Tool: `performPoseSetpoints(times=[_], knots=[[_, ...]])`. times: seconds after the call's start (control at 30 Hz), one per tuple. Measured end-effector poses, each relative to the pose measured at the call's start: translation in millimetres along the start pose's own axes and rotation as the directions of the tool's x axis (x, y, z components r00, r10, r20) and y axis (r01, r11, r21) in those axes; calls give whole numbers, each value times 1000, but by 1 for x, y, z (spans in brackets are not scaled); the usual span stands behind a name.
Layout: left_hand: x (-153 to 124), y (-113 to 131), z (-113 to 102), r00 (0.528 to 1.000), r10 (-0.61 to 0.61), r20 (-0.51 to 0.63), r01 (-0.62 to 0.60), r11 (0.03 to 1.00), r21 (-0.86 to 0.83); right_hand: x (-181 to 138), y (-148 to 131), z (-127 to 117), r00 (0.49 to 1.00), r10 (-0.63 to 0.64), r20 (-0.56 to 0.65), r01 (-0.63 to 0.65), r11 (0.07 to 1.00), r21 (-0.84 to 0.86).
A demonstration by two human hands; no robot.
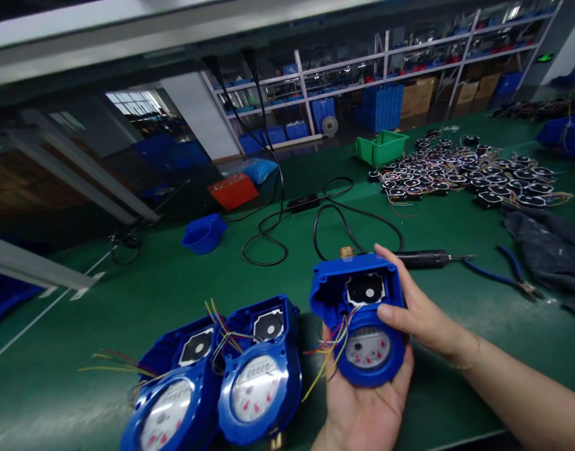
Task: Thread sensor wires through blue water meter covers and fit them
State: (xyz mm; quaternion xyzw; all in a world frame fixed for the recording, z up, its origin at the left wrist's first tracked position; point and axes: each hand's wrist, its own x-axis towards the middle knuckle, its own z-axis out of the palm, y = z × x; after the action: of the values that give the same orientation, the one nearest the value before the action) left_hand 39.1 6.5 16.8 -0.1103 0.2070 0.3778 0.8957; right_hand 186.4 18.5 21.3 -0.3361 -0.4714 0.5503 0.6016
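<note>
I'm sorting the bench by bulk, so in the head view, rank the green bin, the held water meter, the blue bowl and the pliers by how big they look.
1. Held water meter, though nearest the camera.
2. Pliers.
3. Green bin and blue bowl look alike; the bin sits farther away, so unsure.

Only two hands and part of one forearm of the person are visible. The left hand (362,407) is bare, without glove, ring or watch. The right hand (421,313) is also bare, and its forearm (527,401) has no sleeve on it. The fingernails are short and without any polish.
</note>
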Motion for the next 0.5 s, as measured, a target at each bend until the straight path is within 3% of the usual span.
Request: performPoseSetpoints(times=[0.13, 0.27, 0.33, 0.4, 0.43, 0.5], knots=[[0, -5, -6, 996, -54, -72, 55, 998, 19, 0, 7, 5, 989, 22, -147, -13, 998, 63], [0, 1, -18, 984, -181, -7, 179, 971, 160, -5, 9, 7, 973, 58, -225, -51, 998, 35], [-3, 8, -24, 940, -338, 49, 307, 899, 313, -8, 10, 8, 964, 67, -258, -62, 998, 26], [-11, 14, -24, 899, -439, 7, 366, 758, 541, -10, 11, 9, 951, 90, -297, -85, 996, 27], [-18, 17, -21, 927, -374, -31, 295, 675, 676, -12, 12, 8, 942, 114, -316, -107, 993, 40], [-36, 21, -13, 999, -37, -1, 18, 451, 892, -15, 14, 6, 924, 174, -340, -158, 985, 75]])
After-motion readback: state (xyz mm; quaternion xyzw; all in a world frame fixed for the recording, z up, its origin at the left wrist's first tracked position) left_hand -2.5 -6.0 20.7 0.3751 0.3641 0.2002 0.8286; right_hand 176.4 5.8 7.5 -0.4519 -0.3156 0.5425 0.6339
